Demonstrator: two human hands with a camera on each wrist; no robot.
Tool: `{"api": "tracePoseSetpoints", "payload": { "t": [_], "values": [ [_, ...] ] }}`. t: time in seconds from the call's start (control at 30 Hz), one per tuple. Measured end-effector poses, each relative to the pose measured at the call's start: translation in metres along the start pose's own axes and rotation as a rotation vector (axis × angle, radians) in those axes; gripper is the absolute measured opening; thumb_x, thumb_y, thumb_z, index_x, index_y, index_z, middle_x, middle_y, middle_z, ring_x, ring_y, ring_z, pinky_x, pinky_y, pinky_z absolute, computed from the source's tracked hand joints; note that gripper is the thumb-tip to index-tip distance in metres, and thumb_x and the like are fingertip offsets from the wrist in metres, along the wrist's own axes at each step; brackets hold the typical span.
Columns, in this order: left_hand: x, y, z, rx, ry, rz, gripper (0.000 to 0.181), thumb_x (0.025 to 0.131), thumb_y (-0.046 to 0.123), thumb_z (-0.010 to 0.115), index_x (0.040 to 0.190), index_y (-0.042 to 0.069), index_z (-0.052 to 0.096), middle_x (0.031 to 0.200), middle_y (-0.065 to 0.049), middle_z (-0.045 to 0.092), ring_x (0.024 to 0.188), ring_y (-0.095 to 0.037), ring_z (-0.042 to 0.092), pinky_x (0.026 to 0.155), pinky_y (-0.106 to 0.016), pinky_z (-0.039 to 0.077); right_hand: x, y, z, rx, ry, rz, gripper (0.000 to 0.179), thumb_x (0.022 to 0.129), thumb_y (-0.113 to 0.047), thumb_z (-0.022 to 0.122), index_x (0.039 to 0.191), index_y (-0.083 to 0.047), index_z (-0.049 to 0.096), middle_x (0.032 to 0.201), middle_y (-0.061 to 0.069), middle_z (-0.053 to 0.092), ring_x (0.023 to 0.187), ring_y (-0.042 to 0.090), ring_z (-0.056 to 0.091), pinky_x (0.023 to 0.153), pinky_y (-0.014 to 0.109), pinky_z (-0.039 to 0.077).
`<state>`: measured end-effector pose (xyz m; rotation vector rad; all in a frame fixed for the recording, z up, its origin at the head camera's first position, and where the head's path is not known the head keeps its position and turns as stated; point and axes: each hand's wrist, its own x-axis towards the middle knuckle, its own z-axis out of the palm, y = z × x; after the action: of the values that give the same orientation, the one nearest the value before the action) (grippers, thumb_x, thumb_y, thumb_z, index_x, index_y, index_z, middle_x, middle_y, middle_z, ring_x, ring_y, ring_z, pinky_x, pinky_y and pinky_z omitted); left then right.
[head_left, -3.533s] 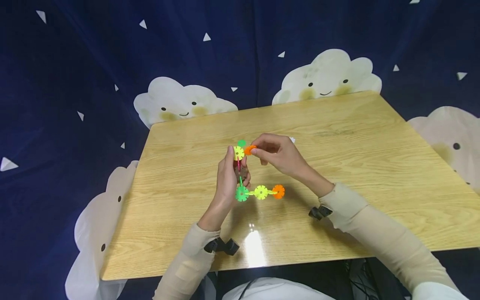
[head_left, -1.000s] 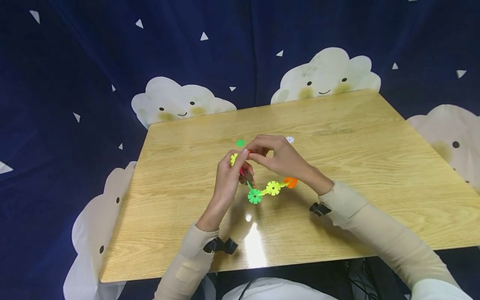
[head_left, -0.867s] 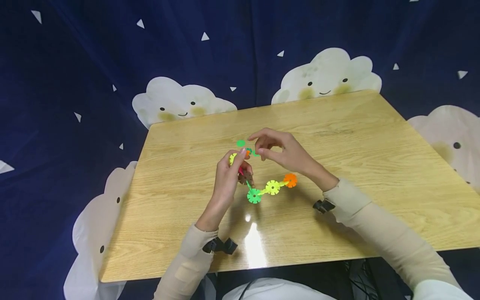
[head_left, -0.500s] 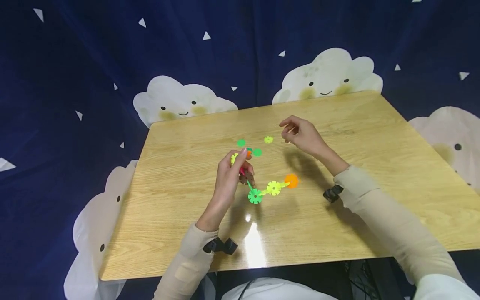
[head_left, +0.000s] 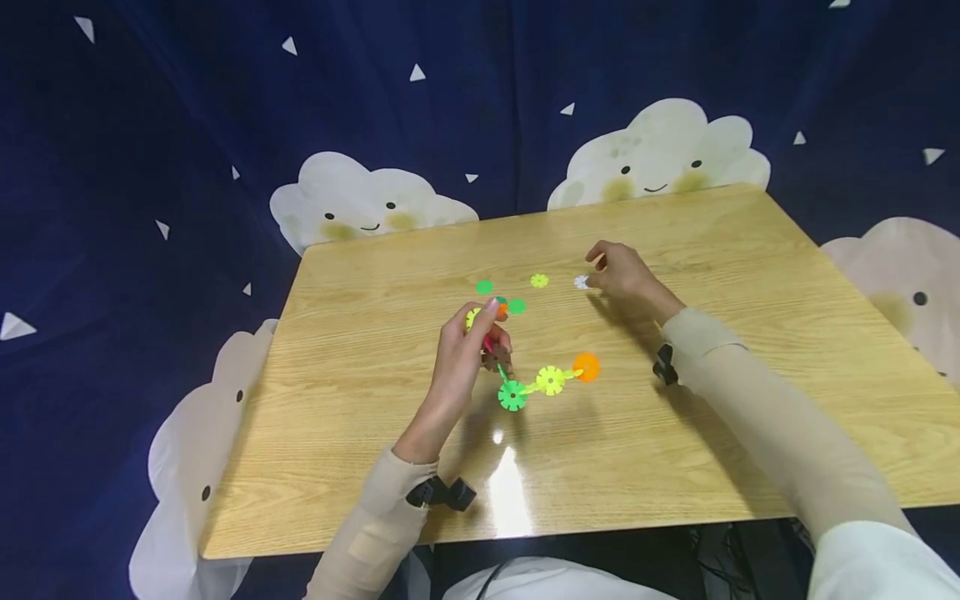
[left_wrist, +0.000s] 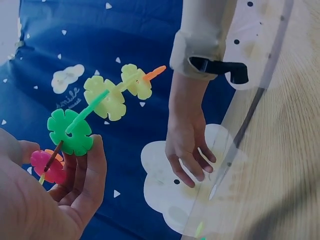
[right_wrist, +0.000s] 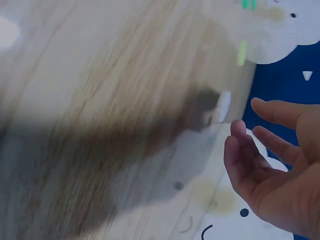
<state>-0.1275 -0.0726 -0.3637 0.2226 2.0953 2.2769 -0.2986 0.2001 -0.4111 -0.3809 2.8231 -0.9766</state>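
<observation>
On the bench [head_left: 300, 417] lies a white disc [head_left: 581, 282], likely light, stiff and best pinched by its rim, just beside our right hand [head_left: 622, 272], fingers apart, while our left hand [head_left: 461, 354] clamps a disc chain [head_left: 517, 402].

The head view is bright, with white glare [head_left: 510, 500] at six o'clock on the rectangular, yellowish wood-grain table [head_left: 337, 400]; both wrist views look dimmer, bluish, the right softly blurred, shadowed toward nine.
</observation>
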Motion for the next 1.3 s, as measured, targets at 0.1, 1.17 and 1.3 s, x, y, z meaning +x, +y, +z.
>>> {"api": "tracePoseSetpoints", "payload": {
  "t": [0.1,1.17,1.3],
  "values": [
    [0.001,0.0,0.001,-0.019,-0.001,-0.008,0.048,0.096,0.051,0.054,0.104,0.003,0.056,0.066,-0.006,0.059,0.049,-0.018,0.056,0.047,-0.026,0.043,0.006,0.005,0.0,-0.036,-0.035,0.006,0.049,0.086,-0.006,0.07,0.129,0.006,0.051,0.119,0.03,0.054,0.109,0.04,0.052,0.089,0.051,0.046],
    [0.0,-0.005,0.001,0.0,-0.022,-0.013,0.05,0.096,0.052,0.053,0.103,0.003,0.056,0.065,-0.008,0.059,0.048,-0.023,0.057,0.046,-0.027,0.044,0.014,0.011,0.014,-0.1,-0.202,-0.055,0.024,0.083,0.005,0.063,0.105,0.004,0.053,0.105,0.019,0.04,0.094,0.03,0.04,0.079,0.039,0.041],
    [-0.001,-0.006,0.001,0.003,-0.027,-0.01,0.052,0.095,0.055,0.053,0.103,0.004,0.056,0.066,-0.007,0.059,0.048,-0.021,0.057,0.046,-0.03,0.046,0.012,0.01,0.015,-0.117,-0.222,-0.073,0.027,0.08,0.005,0.059,0.106,0.003,0.052,0.102,0.019,0.048,0.092,0.029,0.043,0.078,0.038,0.041]
  ]
}}
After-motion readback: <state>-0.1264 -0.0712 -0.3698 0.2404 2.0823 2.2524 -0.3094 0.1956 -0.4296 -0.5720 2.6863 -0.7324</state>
